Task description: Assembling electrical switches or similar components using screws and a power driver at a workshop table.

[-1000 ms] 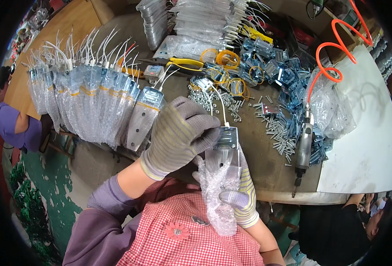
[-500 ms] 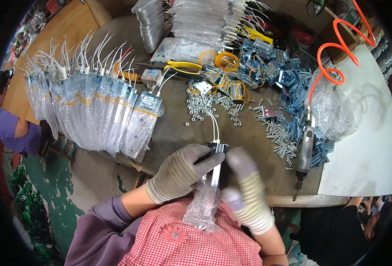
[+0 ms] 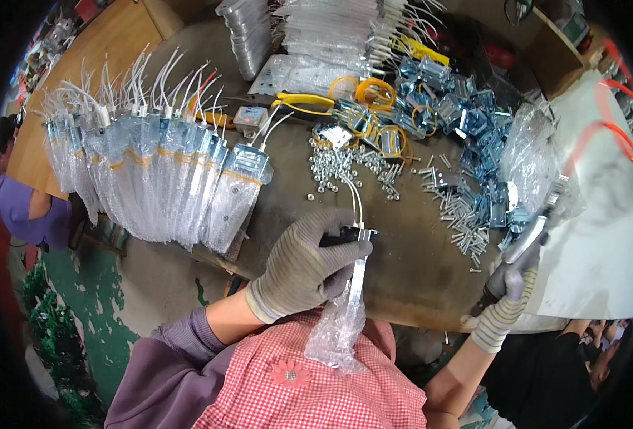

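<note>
Above my lap, my left hand point(image 3: 298, 268), in a grey striped glove, is closed around the top of a slim metal heating strip or similar flat part point(image 3: 357, 279) with two white wires point(image 3: 352, 193) rising from its end. A dark bracket shows at the wired end. Bubble wrap point(image 3: 336, 332) covers the part's lower end and rests against my checked apron. On the right, my right hand point(image 3: 506, 297), gloved too, is wrapped around a silver and black air screwdriver point(image 3: 527, 243). A red coiled hose point(image 3: 585, 143) runs from the tool, blurred. Its bit cannot be made out clearly.
Wrapped parts with white wires point(image 3: 166, 171) stand in a row at left; more are stacked point(image 3: 324, 43) at the back. Loose nuts point(image 3: 331, 168), screws point(image 3: 467, 229) and blue-silver metal brackets point(image 3: 481, 129) cover the table's middle and right. Yellow-handled pliers point(image 3: 306, 100) lie behind. People sit on both sides.
My right hand has moved away from the wired part to the right and taken hold of the air screwdriver, which is now lifted and tilted. My left hand keeps its grip.
</note>
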Tool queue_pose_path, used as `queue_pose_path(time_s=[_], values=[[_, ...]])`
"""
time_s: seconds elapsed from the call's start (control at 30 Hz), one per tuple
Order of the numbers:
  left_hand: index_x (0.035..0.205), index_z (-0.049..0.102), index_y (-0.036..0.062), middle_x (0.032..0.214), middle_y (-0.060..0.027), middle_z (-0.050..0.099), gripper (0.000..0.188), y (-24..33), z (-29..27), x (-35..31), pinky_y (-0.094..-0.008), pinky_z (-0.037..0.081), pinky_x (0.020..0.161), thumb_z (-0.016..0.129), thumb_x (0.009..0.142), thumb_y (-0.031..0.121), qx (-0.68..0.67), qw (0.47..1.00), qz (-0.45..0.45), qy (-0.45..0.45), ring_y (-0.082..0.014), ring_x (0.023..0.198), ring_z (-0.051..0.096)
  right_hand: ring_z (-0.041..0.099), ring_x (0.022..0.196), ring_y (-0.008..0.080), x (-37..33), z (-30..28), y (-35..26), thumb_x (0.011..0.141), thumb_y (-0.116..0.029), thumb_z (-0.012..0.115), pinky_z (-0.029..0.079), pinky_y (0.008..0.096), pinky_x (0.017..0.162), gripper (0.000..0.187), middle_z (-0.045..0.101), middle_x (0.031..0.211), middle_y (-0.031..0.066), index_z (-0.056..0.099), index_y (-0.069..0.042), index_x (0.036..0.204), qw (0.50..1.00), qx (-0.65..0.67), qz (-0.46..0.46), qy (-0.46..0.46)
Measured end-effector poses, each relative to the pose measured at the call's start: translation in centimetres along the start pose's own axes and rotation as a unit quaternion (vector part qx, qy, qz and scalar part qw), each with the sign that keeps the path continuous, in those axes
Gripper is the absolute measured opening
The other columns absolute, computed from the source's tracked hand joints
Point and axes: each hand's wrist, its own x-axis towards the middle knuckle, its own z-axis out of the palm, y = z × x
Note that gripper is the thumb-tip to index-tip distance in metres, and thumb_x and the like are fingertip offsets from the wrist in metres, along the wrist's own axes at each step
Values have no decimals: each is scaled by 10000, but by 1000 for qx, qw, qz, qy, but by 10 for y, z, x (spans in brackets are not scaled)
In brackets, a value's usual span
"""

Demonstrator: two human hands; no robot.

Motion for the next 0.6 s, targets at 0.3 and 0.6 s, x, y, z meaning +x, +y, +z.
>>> queue_pose_path(time_s=[0.3,0.6], values=[[1057,670,92,1230,-160,610,269,-10,0,4,-371,523,847,639,800,20,-78,996,-30,-19,-301,1008,647,559,867,161,-32,99,21,880,-175,689,453,400,908,330,594,1016,47,585,-94,1182,805,569,169,-3],[1057,687,89,1214,-139,620,265,-8,-2,1,-359,516,859,661,798,42,-89,994,-62,-27,-275,1016,647,557,801,149,-38,118,20,866,-118,680,456,384,884,241,576,959,29,614,-104,1098,780,605,156,27]])
